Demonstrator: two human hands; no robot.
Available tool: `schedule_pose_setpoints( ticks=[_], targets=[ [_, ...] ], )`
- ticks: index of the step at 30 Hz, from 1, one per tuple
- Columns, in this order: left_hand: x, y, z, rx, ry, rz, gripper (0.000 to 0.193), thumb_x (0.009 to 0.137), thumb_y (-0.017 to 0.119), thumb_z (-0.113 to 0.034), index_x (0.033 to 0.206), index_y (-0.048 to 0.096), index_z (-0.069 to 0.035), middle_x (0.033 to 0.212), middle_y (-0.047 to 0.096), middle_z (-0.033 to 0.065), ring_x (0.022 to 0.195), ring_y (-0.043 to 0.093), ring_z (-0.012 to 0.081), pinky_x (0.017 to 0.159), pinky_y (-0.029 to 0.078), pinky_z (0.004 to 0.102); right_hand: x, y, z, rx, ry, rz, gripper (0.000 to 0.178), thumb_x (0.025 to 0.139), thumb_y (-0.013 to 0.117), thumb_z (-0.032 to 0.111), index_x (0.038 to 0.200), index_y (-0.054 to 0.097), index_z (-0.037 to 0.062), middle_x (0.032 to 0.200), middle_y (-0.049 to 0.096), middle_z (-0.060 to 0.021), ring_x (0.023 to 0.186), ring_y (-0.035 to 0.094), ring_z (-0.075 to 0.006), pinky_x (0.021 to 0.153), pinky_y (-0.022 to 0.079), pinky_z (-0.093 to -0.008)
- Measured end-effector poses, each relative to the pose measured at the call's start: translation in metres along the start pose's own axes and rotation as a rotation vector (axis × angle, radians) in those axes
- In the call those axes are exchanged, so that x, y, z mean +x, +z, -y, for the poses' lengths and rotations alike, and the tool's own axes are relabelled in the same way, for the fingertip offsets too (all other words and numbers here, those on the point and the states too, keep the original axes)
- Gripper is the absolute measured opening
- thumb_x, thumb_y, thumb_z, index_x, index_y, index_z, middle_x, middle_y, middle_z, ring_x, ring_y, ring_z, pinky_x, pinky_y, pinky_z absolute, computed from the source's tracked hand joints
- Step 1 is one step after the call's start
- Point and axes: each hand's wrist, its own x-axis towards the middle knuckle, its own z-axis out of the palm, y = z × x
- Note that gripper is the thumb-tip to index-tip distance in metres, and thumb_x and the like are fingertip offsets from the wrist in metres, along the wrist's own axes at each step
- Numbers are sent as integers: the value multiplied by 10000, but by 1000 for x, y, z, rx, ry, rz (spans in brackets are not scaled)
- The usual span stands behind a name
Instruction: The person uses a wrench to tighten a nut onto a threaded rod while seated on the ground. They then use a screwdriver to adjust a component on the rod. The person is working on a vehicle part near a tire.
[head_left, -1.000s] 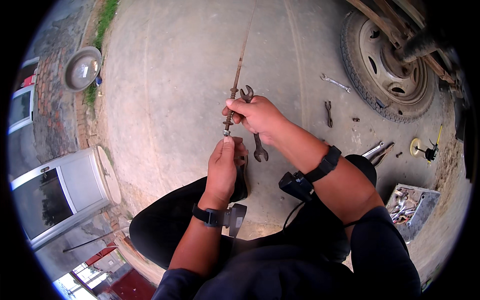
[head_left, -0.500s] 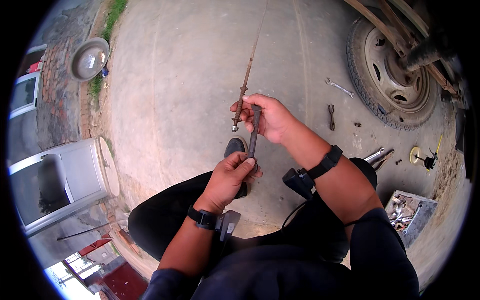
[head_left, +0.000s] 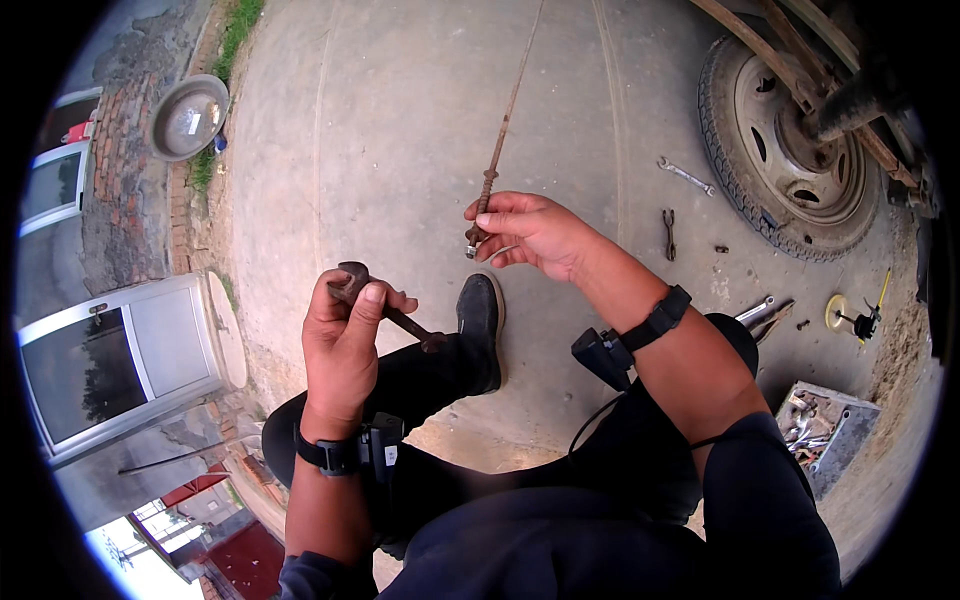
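Note:
Closed around a dark, rusty open-end wrench (head_left: pixel 400 318), my left hand (head_left: pixel 342 335) is above my left knee. The wrench's larger jaw pokes up by the thumb, and its other end points right and down. My right hand (head_left: pixel 535 235) pinches the near end of a long rusty rod (head_left: pixel 503 125) between thumb and fingers. Its threaded part and a rusty nut show there, with a shinier nut (head_left: pixel 471 251) at the tip. The rod stretches away to the far edge of view, where its far end is cut off.
A wheel with a tyre (head_left: pixel 715 150) stands at the right under a rusty frame. On the concrete lie a shiny wrench (head_left: pixel 687 177), a dark tool (head_left: pixel 669 235) and another spanner (head_left: pixel 755 309). A toolbox (head_left: pixel 850 440) sits at lower right; a metal basin (head_left: pixel 165 120) is far left.
My left hand has carried the wrench left, away from the rod, and turned it. My right hand no longer touches the wrench and holds the rod's threaded end, lower than before.

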Motion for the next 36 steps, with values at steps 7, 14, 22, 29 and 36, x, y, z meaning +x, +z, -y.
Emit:
schedule_pose_setpoints(
  ticks=[7,14,22,29,36],
  targets=[
    [41,16,10,979,243,350,172,956,691,-197,981,621,-42,890,673,138,774,645,339,675,521,407,0,-3,-4,20,-25,5,261,1015,643,227,1230,640,79,1042,695,-46,918,698,-160,803,567,-299],
    [67,21,3,1209,273,560,232,958,673,-271,932,618,-47,879,671,144,816,656,368,704,516,461,-1,0,-2,4,-30,-13,262,1013,645,216,1233,640,73,1042,691,-50,911,690,-156,814,569,-303],
    [76,20,7,1086,213,572,237,954,681,-257,920,621,-30,867,664,162,813,642,385,725,512,457,0,-1,-4,-14,-30,-21,266,1011,651,217,1233,642,71,1038,694,-46,898,687,-144,797,575,-290],
    [56,2,-11,782,40,395,143,948,700,-115,1022,662,1,942,724,130,873,700,255,795,539,337,-1,-4,-3,-31,-16,-31,262,1014,646,220,1230,639,72,1027,694,-42,902,695,-148,793,576,-290],
    [29,2,-30,181,127,103,120,964,660,23,1080,640,-1,1032,732,99,1041,691,186,922,542,309,-5,3,-2,-15,-16,-49,262,1017,635,216,1238,621,77,1075,675,-65,949,696,-200,847,588,-348]
  ],
)
